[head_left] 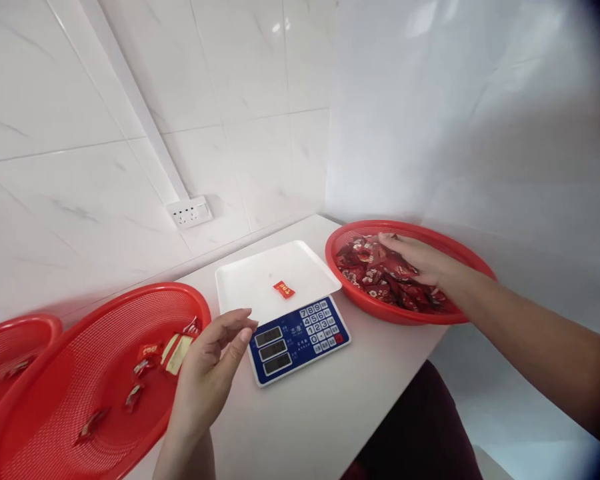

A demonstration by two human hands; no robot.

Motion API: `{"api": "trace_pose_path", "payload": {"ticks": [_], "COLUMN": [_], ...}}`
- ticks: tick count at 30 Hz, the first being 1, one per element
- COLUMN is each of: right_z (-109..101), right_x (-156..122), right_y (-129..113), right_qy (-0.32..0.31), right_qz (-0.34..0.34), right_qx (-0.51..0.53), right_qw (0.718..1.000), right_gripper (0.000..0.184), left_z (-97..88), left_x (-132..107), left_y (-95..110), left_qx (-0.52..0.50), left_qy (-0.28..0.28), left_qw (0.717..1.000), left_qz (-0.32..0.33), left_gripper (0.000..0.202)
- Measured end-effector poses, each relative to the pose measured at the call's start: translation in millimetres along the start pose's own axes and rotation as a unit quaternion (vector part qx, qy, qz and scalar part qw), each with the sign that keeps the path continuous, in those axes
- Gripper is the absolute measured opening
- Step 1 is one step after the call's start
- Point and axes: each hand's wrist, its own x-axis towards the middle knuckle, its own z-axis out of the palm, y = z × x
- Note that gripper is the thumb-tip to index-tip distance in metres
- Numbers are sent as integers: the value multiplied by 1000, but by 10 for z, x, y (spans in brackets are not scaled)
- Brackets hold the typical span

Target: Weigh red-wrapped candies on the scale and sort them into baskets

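My right hand (pixel 423 261) reaches into the red basket (pixel 480 267) on the right, wrapped round a handful of small red wrapped packets (pixel 375 277). Its thumb shows on top, while most of the fingers are hidden among the packets. Loosely bent, my left hand (pixel 213 367) hovers by the near left corner of the scale, thumb apart from the fingers and nothing between them. A digital scale (pixel 300 340) with a blue keypad panel and a white weighing tray (pixel 250 273) stands between the hands. One red packet (pixel 284 289) with yellow print lies on that tray.
A large red basket (pixel 105 320) at the left holds several red packets and a pale yellow piece (pixel 179 353). Another red basket (pixel 40 323) stands beyond it at the far left. Walls close off the white table (pixel 330 407) behind; a socket (pixel 190 212) is mounted there.
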Motion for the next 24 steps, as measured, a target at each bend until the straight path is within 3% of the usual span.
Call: {"api": "trace_pose_path", "payload": {"ticks": [3,7,10,13,15,18,21,24], "right_z": [332,878,1235,1445,1479,1375,1109,706], "right_x": [-11,-50,-25,59,121,181,193,189], "right_y": [-251,-605,-776,-837,-830,-770,-656,-484], "right_qy": [-116,-227,-265,-252,-233,-209,-165,-114], "right_qz": [-21,-75,-77,-114,-129,-121,-123,-115], "right_qx": [113,167,147,40,-35,-76,-84,-131], "right_qw": [987,957,950,960,963,967,975,978], "right_gripper": [37,23,25,45,56,53,43,38], "left_z": [-17,-66,-101,-120,-135,-173,-209,-211], "left_x": [-15,-32,-41,-48,-54,-60,-57,-45], "left_y": [15,48,76,95,102,103,85,59], "left_qx": [-3,-1,-1,-3,-1,-8,-25,-26], "left_qy": [-3,8,21,20,18,24,28,24], "left_qw": [1000,1000,1000,1000,1000,1000,999,999], "left_qz": [6,15,22,22,20,17,18,23], "left_gripper": [34,32,31,31,32,32,31,31]}}
